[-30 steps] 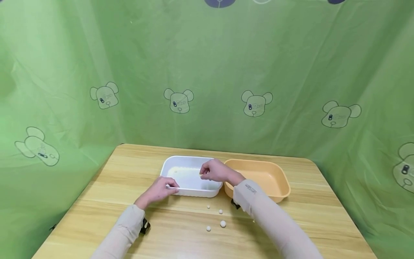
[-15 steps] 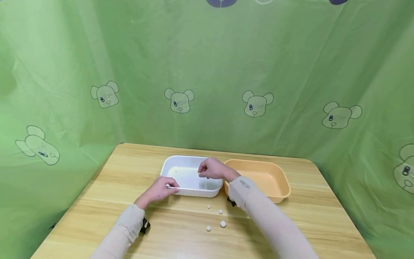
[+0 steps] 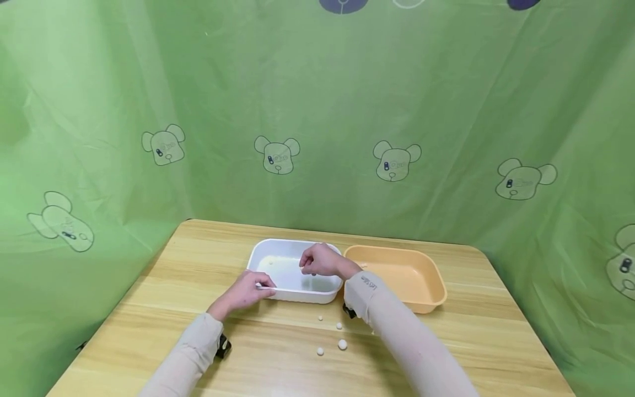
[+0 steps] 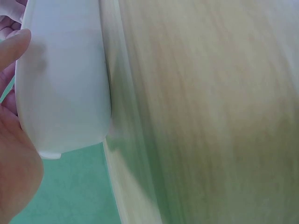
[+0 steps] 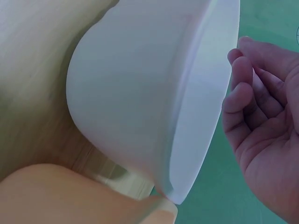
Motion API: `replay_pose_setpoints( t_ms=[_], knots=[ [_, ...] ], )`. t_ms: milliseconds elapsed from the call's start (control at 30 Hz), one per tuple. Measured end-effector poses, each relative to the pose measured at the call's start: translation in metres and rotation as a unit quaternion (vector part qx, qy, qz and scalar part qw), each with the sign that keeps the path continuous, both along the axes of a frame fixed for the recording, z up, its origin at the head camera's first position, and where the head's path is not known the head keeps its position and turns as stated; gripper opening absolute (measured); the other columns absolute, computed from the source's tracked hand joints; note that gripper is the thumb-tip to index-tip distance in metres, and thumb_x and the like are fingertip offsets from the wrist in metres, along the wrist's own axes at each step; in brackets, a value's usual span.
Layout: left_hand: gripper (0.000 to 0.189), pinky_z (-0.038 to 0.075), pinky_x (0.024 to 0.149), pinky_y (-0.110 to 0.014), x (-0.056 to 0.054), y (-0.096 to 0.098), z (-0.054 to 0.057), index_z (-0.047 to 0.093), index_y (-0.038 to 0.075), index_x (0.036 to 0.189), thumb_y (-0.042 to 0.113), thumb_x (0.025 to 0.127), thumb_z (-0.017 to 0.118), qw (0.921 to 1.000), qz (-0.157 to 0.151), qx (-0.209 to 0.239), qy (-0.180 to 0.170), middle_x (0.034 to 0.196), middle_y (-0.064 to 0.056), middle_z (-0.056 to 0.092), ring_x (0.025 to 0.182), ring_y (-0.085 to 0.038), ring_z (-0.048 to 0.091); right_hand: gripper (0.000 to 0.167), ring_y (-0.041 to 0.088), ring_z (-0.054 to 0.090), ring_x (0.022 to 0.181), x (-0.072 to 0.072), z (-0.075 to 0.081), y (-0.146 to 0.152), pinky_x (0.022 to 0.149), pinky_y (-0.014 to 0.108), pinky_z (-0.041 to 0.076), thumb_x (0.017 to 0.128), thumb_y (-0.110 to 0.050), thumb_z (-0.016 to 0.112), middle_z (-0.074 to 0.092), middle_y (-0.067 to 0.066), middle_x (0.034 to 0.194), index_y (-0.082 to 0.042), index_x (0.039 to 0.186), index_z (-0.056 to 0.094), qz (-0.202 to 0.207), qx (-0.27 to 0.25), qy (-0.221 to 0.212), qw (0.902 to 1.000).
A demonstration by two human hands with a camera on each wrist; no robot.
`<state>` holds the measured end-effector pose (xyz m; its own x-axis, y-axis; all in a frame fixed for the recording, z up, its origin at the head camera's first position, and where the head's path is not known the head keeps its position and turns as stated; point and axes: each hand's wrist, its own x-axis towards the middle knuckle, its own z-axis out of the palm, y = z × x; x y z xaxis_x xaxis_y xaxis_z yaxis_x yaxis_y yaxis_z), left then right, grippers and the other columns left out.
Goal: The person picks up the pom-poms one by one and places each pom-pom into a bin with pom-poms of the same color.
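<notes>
In the head view my left hand [image 3: 244, 289] grips the near rim of a white plastic basin [image 3: 302, 296]. The left wrist view has the thumb on the outer wall and the other fingers behind the rim. Over the inside of the same basin is my right hand [image 3: 321, 260], thumb and forefinger pinched together. A small pale speck shows at its fingertips in the head view, its kind too small to tell. The right wrist view shows the other fingers [image 5: 239, 97] curled beside the rim. One tiny pale ball [image 3: 270, 263] lies on the basin floor.
An orange basin [image 3: 419, 281] stands against the white one on the right, with a small white piece [image 3: 364, 266] in it. Several white balls [image 3: 342, 344] of different sizes lie on the wooden table [image 3: 268, 353] in front. A green curtain [image 3: 327, 187] hangs behind.
My right hand has moved a little to the left over the white basin, its fingertips still pinched. The small white piece in the orange basin has come into view. My left hand keeps its grip.
</notes>
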<state>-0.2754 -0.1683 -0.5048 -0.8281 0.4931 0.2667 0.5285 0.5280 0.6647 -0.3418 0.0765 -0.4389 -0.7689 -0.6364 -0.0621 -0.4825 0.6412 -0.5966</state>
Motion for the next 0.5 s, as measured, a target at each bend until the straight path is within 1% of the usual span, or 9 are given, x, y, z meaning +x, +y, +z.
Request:
replay_pose_setpoints(
  t_ms=[333, 433, 500],
  knots=[
    [0.005, 0.049, 0.078, -0.031, 0.002, 0.0006, 0.0014, 0.072, 0.014, 0.084, 0.018, 0.086, 0.069, 1.0, 0.005, -0.006, 0.004, 0.08, 0.011, 0.068, 0.079, -0.009, 0.062, 0.004, 0.009, 0.059, 0.061, 0.0001, -0.0032, -0.0057, 0.063, 0.022, 0.05, 0.081, -0.008, 0.072, 0.063, -0.004, 0.071, -0.009, 0.085, 0.069, -0.003, 0.012, -0.006, 0.9999],
    [0.005, 0.048, 0.078, -0.031, 0.0029, 0.0013, 0.0022, 0.071, 0.014, 0.084, 0.018, 0.086, 0.069, 0.9999, 0.008, -0.01, 0.003, 0.08, 0.012, 0.068, 0.08, -0.009, 0.062, 0.004, 0.009, 0.059, 0.06, 0.0005, -0.004, -0.0066, 0.063, 0.022, 0.05, 0.082, -0.008, 0.071, 0.063, -0.004, 0.07, -0.008, 0.086, 0.07, 0.0, 0.016, 0.0, 0.9999],
    [0.006, 0.048, 0.078, -0.031, 0.0033, 0.0013, 0.003, 0.071, 0.013, 0.084, 0.018, 0.086, 0.069, 0.9999, 0.01, -0.01, 0.001, 0.08, 0.012, 0.068, 0.08, -0.009, 0.062, 0.007, 0.009, 0.059, 0.06, 0.0003, -0.004, -0.0072, 0.063, 0.022, 0.049, 0.083, -0.008, 0.07, 0.064, -0.004, 0.071, -0.006, 0.089, 0.07, 0.005, 0.016, 0.007, 0.9998]
  ],
)
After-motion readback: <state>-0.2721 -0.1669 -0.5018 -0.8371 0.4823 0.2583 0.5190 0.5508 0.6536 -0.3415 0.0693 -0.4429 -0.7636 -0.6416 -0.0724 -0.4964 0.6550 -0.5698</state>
